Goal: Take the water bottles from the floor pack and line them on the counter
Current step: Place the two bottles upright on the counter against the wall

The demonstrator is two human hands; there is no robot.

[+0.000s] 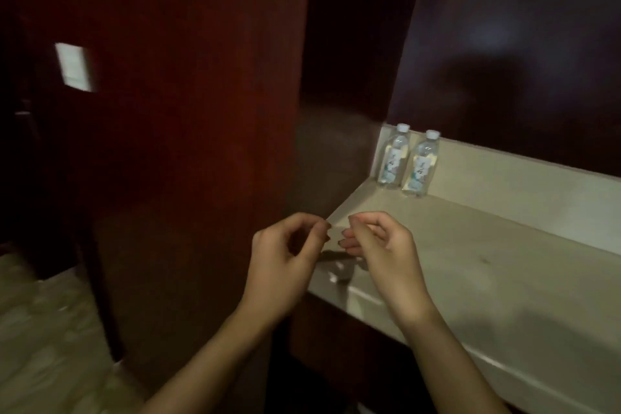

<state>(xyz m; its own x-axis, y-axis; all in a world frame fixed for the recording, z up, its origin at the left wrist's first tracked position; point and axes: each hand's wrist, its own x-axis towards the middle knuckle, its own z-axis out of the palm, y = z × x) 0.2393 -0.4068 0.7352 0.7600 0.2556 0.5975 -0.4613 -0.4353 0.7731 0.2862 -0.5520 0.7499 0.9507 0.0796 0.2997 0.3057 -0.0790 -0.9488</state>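
- two water bottles stood upright beyond the right hand (pixel 376 239), the left bottle (pixel 393 158) and the right bottle (pixel 420 165) just beside each other, against the low back ledge in the far left corner of the counter (pixel 487 272).
- both hands hovered close together over the counter's near left corner, fingers curled loosely, thumb near fingertips; whether they pinched anything could not be told.
- the left hand (pixel 285 245) sat just off the counter's edge, in front of a dark red wooden panel (pixel 168 111).
- the counter was pale beige stone, dimly lit, with a small crumpled silvery scrap (pixel 339 270) under the hands.
- a pale wall switch (pixel 74 65) showed up and to the left of the left hand; pale floor (pixel 43 329) lay below and left of it.
- a dark glossy wall (pixel 521 44) rose behind the counter.
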